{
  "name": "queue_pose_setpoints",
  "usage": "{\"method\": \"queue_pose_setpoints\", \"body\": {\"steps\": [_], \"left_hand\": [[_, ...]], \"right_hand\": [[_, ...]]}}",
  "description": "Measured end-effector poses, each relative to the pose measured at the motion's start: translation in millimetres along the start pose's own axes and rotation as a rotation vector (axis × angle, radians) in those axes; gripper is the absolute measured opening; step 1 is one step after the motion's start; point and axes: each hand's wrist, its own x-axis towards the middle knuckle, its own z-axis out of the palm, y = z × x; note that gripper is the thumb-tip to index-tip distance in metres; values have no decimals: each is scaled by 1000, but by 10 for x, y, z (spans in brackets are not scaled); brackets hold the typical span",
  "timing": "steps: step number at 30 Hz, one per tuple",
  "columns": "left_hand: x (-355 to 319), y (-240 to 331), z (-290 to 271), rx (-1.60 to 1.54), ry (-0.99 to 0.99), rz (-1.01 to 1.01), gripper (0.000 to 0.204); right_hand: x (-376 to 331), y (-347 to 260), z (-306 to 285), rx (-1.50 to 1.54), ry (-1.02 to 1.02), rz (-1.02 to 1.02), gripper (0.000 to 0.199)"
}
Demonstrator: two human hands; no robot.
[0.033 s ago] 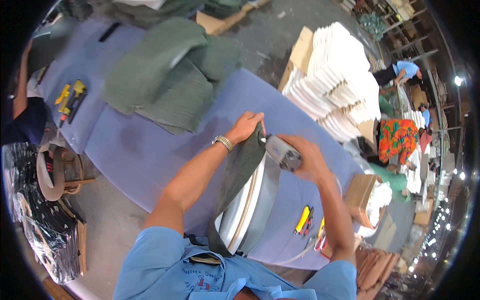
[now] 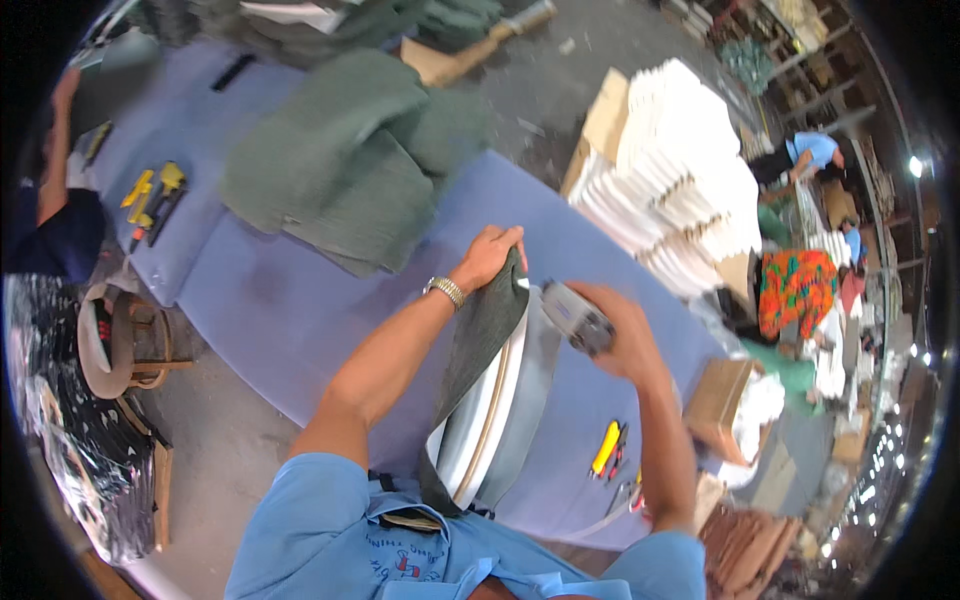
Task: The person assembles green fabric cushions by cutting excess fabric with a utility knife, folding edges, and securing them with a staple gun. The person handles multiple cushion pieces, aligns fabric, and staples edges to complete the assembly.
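Head view, looking down over a long workbench [image 2: 300, 310] covered in blue-violet cloth, shows the person's two bare forearms reaching forward from light blue sleeves. The left hand [image 2: 490, 255], with a metal watch [image 2: 445, 291] at the wrist, is clenched on the upper edge of a dark grey-green fabric [image 2: 480, 340] — fingers curled over the cloth where it is drawn across the top of a curved white panel [image 2: 495, 410]. That panel stands on edge on the bench just in front of the person's chest, its pale rim and a tan strip running along it, with the fabric hanging down its left face. The right hand [image 2: 620, 335] is wrapped around a grey hand tool [image 2: 575, 318], blurred, whose nose sits at the top of the panel, just beside the left hand's fingers. On the bench to the right of the panel lies a yellow-handled tool [image 2: 605, 450], near the right forearm. Farther up the bench rests a heap of green felt pieces [image 2: 350, 170], well apart from the hands, and beyond it, at the left end, more yellow-handled tools [image 2: 150, 195] next to another person's arm [image 2: 55, 150]. Off the bench's far right side stands a tall stack of white panels [image 2: 680, 170] — a cardboard box [image 2: 605, 115] leaning against it. Other people work in the background at right.
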Motion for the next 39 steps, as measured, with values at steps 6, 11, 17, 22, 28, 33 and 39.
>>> {"method": "queue_pose_setpoints", "body": {"steps": [6, 11, 17, 22, 28, 33, 39], "left_hand": [[-290, 1793, -370, -72, -134, 483, 61], [-1516, 2255, -447, 275, -197, 832, 49], [-2478, 2187, -224, 464, -301, 949, 41], [-2818, 2162, -156, 535, -216, 929, 31], [-3280, 2116, -477, 592, 53, 571, 54], [-3984, 2312, -1131, 878, -28, 181, 87], [-3716, 2406, -1227, 1195, 26, 6, 81]], "right_hand": [[-860, -29, 405, 367, 166, 884, 56], [-1377, 885, 2378, 126, 399, 613, 69], [-983, 78, 1378, 599, 618, 346, 40], [-115, -1136, 375, 787, 714, -168, 38], [181, -1489, 724, 729, 649, -118, 52], [-102, -1488, 1429, 583, 672, 23, 45], [-229, -1983, 1775, 419, 750, -48, 37]]}}
